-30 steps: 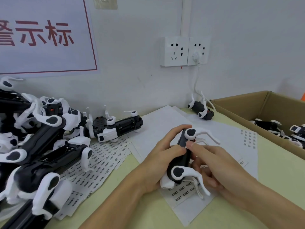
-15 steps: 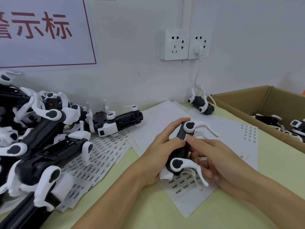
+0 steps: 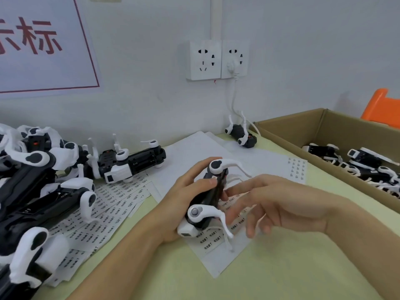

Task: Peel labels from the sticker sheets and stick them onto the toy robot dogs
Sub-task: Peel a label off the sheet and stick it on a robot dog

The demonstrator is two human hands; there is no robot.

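My left hand (image 3: 184, 198) grips a black-and-white toy robot dog (image 3: 207, 200) turned on its side, thumb on its upper edge, just above a sticker sheet (image 3: 218, 241). To the right of the dog, my right hand (image 3: 275, 204) has its fingers spread and relaxed; their tips are close to the dog's underside and hold nothing that I can see. More sticker sheets (image 3: 112, 198) lie fanned out to the left. A pile of robot dogs (image 3: 39, 191) fills the left side, and another dog (image 3: 132, 163) lies near the wall.
A cardboard box (image 3: 324, 124) at the right holds several robot dogs (image 3: 363, 161). A lone dog (image 3: 240, 135) lies by the wall under the wall sockets (image 3: 216, 59), with a white cable running down. Plain white paper (image 3: 194, 148) covers the middle of the table.
My right hand has let go of the dog and drawn back to the right with its fingers spread. My left hand still grips the dog. The view has shifted to the right.
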